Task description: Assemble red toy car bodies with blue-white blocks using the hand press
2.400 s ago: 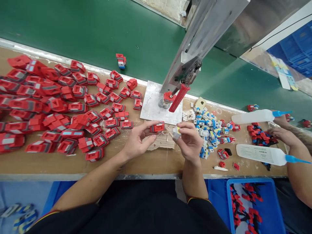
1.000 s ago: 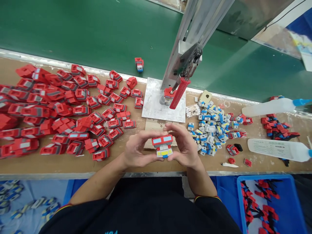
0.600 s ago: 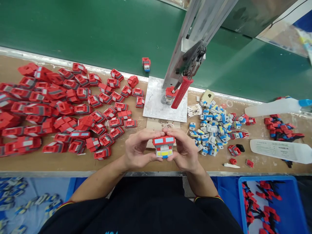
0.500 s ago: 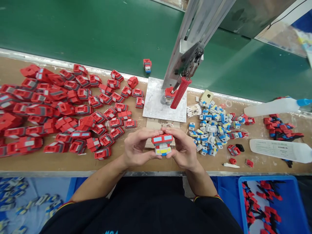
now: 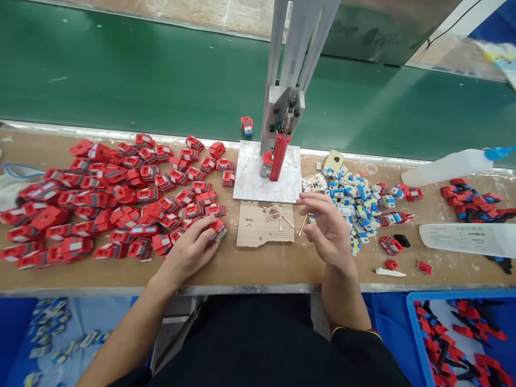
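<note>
My left hand (image 5: 192, 251) is closed over a small red toy part (image 5: 219, 231) with blue and yellow on its end, low over the table at the edge of the red pile. The fingers hide most of that part. Raised above the table, my right hand (image 5: 328, 228) has its thumb and fingers apart and holds nothing. It is near a cotton swab (image 5: 302, 224) and the blue, white and yellow toy pieces (image 5: 358, 201). Between the hands lies a piece of cardboard (image 5: 262, 228) with a rubber band and swabs on it.
A toggle clamp with a red handle (image 5: 279, 158) stands on a metal plate (image 5: 245, 185), a red part beside its post. Many red parts (image 5: 108, 188) cover the left. At right are plastic bottles (image 5: 451, 166), a small knife (image 5: 389, 272) and a blue bin (image 5: 415, 322).
My hands have parted. The joined toy part has moved left and down toward the red pile with my left hand; my right hand has let go and moved right. The camera view has shifted.
</note>
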Demonstrator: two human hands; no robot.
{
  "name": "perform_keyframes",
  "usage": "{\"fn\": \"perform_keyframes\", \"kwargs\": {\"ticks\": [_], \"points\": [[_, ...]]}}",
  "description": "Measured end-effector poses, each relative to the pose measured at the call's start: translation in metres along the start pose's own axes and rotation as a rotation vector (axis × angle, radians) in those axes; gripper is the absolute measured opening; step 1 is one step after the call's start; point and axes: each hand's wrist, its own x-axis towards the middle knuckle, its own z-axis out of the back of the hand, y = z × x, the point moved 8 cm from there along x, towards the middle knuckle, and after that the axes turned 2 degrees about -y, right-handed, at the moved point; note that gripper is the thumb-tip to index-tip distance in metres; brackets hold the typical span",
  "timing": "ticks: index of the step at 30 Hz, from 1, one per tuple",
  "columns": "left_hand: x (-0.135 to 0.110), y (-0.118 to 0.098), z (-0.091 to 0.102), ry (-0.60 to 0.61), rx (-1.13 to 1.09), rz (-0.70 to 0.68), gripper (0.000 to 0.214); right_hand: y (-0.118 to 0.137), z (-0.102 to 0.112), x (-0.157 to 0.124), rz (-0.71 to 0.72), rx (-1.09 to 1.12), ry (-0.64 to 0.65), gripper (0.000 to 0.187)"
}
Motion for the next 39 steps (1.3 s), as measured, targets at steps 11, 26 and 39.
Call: {"fn": "perform_keyframes", "kwargs": {"ticks": [11, 26, 39], "points": [[0.003, -0.001, -0.02, 0.244, 0.242, 0.005, 0.011, 0.008, -0.006, -0.001, 0.048, -0.045, 0.055, 0.022], [0.182, 0.022, -0.043, 0.352, -0.065, 0.108, 0.053, -0.022, -0.026, 0.056, 0.011, -0.189, 0.286, 0.034], [0.214, 0.035, -0.115, 0.213, -0.404, 0.206, 0.04, 0.051, -0.023, 0.077, 0.154, 0.184, 0.317, 0.051]]}}
